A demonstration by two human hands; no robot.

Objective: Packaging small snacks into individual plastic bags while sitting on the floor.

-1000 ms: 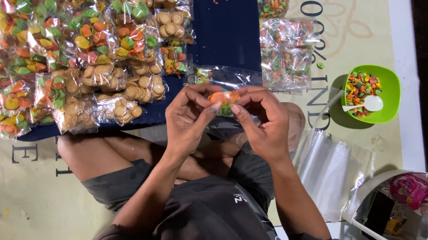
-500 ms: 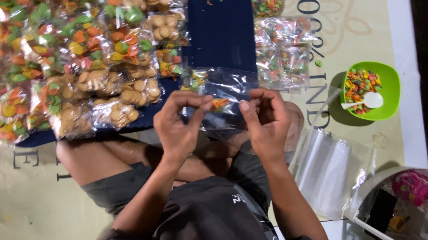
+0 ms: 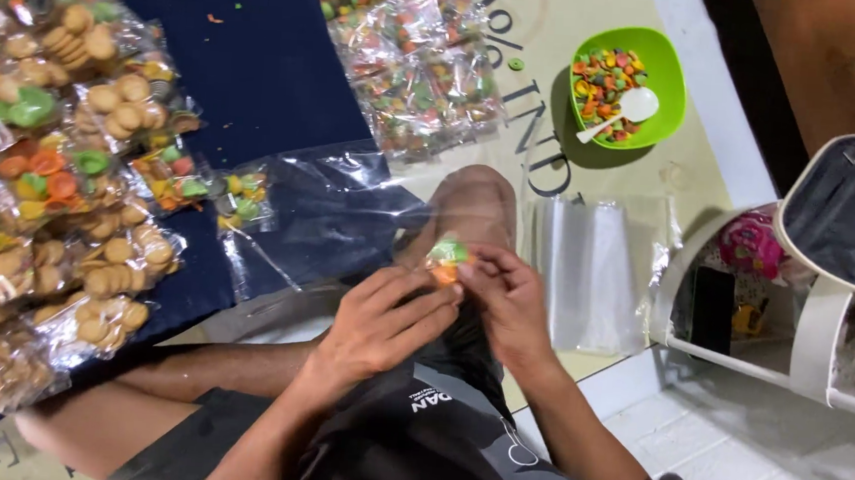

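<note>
Candy packet (image 3: 446, 256), small clear one with green and orange pieces, is sitting pinched between both grips above my knee; left hand (image 3: 382, 322) and right hand (image 3: 513, 311) are meeting fingertip to fingertip.

From my remote view, the floor (image 3: 793, 466) is pale tile at the lower right, and most of it is covered by a cream printed mat (image 3: 532, 107) with dark lettering. On that mat I see a dark blue cloth (image 3: 269, 69) spread to the left, carrying many clear packets of round biscuits and coloured sweets (image 3: 60, 194). Another heap of filled packets (image 3: 420, 64) lies on the mat just past the cloth's right edge. A green bowl (image 3: 660, 76) of coloured sweets with a white spoon (image 3: 625, 111) sits further right. Nearer me, a stack of empty clear bags (image 3: 591, 271) lies flat on the mat, and a white rack (image 3: 812, 337) stands on the tile.
</note>
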